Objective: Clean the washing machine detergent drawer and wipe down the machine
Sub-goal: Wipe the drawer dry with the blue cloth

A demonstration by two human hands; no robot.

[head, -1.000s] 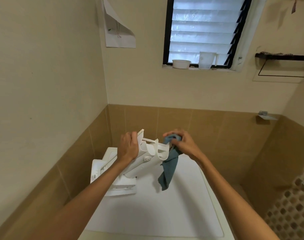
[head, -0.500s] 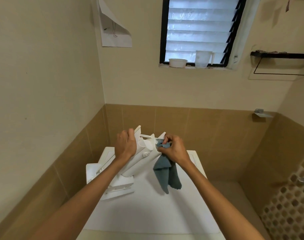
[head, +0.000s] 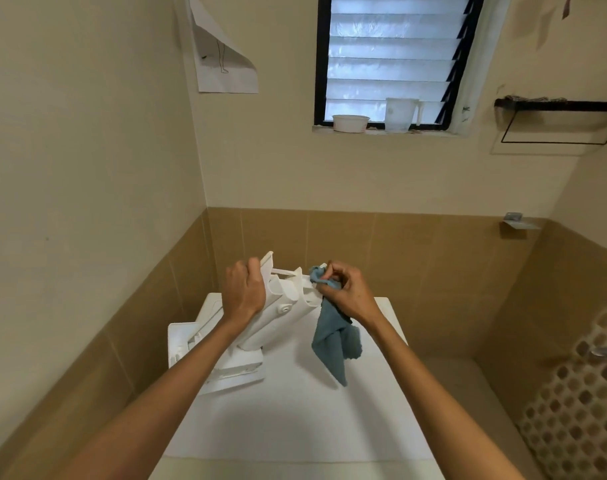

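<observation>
Two hands are raised over the machine [head: 295, 417], both busy.

Left hand [head: 241, 296]: clenched on the drawer [head: 284, 308], fingers curled over the upper left wall, back of the hand to the camera. The drawer is tilted, its open compartments facing up and toward the right hand.

Right hand [head: 347, 294]: just right of the left, with the drawer between them. Its fingertips pinch a bunched blue cloth [head: 333, 341] against the drawer's upper right corner. The rest of the cloth hangs below this hand in a long fold. I cannot tell whether its tip touches the machine.

Under the left wrist, the drawer's lower end meets a second white part [head: 187, 341]. That part lies flat and sticks out past the machine's left edge. Below both forearms is the machine's plain white top.

Beyond the hands a band of brown tiles [head: 416, 271] runs round the corner, with cream wall above it.

High above the right hand is a louvre window [head: 388, 57]. On its sill a white bowl [head: 350, 123] and a clear jug [head: 400, 114] stand near each other, apart.

High above the left hand a paper [head: 225, 69] is fixed to the wall, one corner curling.

Far up and right of the right hand is a dark shelf [head: 558, 106] with a thin wire rail under it. Lower, level with the tile edge, is a small metal bracket [head: 518, 221].

Far right, below the right hand, is a lattice panel [head: 579, 403].
</observation>
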